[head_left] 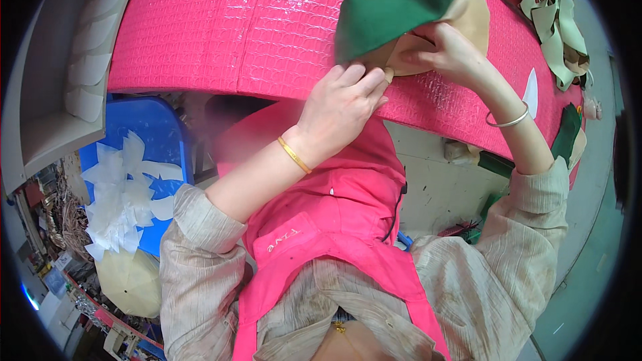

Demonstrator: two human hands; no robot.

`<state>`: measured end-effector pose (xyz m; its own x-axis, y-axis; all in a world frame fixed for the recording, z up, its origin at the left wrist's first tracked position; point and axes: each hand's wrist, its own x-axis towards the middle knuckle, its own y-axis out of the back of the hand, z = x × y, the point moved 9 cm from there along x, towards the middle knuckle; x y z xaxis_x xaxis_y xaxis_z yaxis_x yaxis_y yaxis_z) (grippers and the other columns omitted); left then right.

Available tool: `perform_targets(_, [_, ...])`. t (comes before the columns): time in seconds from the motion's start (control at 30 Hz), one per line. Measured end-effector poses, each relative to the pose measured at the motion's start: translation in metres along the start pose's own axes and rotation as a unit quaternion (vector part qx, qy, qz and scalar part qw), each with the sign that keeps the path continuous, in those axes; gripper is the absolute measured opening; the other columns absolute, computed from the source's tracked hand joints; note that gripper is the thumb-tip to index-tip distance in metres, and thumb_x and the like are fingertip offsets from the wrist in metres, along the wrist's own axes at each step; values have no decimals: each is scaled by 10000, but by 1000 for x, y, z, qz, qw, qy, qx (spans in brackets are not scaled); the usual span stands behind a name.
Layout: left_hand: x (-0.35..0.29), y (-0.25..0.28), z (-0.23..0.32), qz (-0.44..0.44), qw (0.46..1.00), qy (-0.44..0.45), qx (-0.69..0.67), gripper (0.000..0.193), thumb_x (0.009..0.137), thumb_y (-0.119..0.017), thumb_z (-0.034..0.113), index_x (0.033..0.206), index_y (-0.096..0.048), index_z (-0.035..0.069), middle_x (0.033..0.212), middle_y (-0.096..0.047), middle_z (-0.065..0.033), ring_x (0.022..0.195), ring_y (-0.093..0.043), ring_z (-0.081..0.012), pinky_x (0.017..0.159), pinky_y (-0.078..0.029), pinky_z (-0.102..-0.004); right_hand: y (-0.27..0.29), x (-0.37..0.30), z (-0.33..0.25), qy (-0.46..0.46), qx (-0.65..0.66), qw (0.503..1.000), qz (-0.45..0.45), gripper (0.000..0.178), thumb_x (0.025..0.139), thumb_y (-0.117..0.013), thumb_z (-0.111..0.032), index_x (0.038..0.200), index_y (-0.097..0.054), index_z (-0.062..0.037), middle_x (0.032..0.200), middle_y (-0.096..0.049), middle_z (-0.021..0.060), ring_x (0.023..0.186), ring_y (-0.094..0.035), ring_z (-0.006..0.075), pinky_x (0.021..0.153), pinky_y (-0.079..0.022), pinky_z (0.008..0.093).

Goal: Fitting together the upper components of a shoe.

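Note:
A half-made cap (394, 17) of green and beige cloth is held over the pink padded table top (200, 40), its green part standing up along the far left and beige panels showing inside. My left hand (341, 103) is closed, its fingertips pinching the near lower edge of the cap. My right hand (455, 53) reaches into the beige side from the right, with thumb and fingers bent together on the cloth. The fingertips of my right hand are partly hidden by the cloth.
A blue plastic chair or bin (157, 117) stands at the left, with white cut pieces (124, 187) on it. Below it lies a beige cap crown (130, 284). Pale green cloth strips (552, 33) hang at the far right. A white pointed piece (530, 93) lies near my right wrist.

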<state>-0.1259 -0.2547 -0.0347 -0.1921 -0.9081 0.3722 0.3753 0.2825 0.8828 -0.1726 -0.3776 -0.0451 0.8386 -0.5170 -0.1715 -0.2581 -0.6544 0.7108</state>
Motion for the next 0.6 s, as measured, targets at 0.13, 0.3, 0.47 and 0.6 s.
perform_targets(0.13, [2,2,3,12,1000,-13,24,367,725,-580,195,1073,-539,85,822,-449,-25,775,-457,-165,662,-391,-285,-2,1,3,-16,-61,998,-24,262,724,-579,-123,947,-562,13,843,-593,202,797,-580,310,692,-452,359])
perform_targets(0.3, [14,-7,7,-23,1000,-2,19,334,720,-585,188,1035,-551,83,835,-455,-26,774,-457,-168,675,-398,-286,-9,2,-21,41,-145,985,-80,174,724,-553,-114,839,-576,14,744,-579,206,728,-580,324,643,-457,374])
perform_targets(0.47, [14,-9,6,15,996,-21,-81,313,715,-589,172,1004,-540,63,870,-460,-39,845,-473,-190,751,-418,-299,-1,-5,-7,42,-207,975,-70,111,696,-547,-93,753,-581,-4,680,-575,179,675,-578,322,617,-457,385])
perform_targets(0.6, [22,-18,14,-20,998,-39,-41,330,717,-586,164,1025,-530,58,876,-462,-47,872,-474,-192,763,-422,-293,-7,-6,-20,53,-226,969,-90,101,701,-534,-81,747,-586,-8,676,-580,176,665,-577,315,617,-455,386])
